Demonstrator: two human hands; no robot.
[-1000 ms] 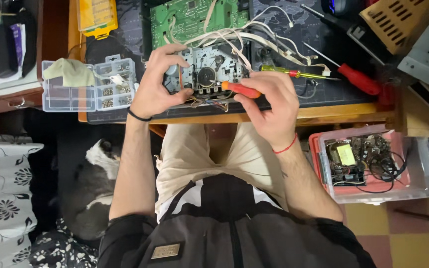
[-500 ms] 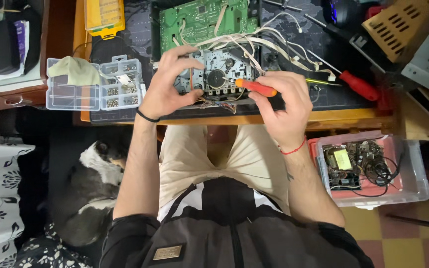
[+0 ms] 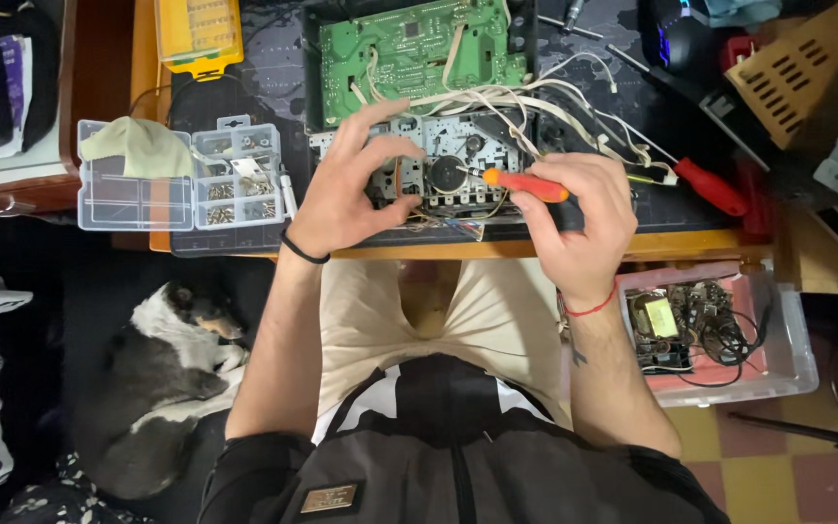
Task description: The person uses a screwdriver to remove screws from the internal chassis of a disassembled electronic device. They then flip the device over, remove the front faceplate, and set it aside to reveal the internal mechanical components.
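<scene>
Seated at a cluttered wooden desk [image 3: 691, 243], a person works on opened electronics, seen from above. Largest on the floor at the near left, a grey-and-white dog [image 3: 152, 378] lies curled beside the person's knee. To the near right of the desk, a clear plastic bin [image 3: 788, 349] holds a small circuit board and tangled black wires. On the desk's far side, a green circuit board [image 3: 409, 49] sits in a dark chassis, with pale ribbon cables trailing from it toward the near edge. At the left of the desk, a clear compartment box [image 3: 186, 180] holds small screws, with a folded olive cloth [image 3: 138, 146] lying on its far left corner; beyond it sits a yellow case [image 3: 198, 34]. In the middle, near the desk's front edge, rests a grey metal mechanism [image 3: 448, 170] with a dark round wheel at its centre. The left hand [image 3: 346, 189] presses on the mechanism's left end, fingers spread and curled over its top. The right hand [image 3: 579, 218] is closed around an orange-handled screwdriver [image 3: 526, 184], whose tip points left and meets the mechanism just right of the wheel. A second screwdriver with a red handle [image 3: 710, 186] lies on the desk just right of the right hand. A black band circles the left wrist, a red string the right.
</scene>
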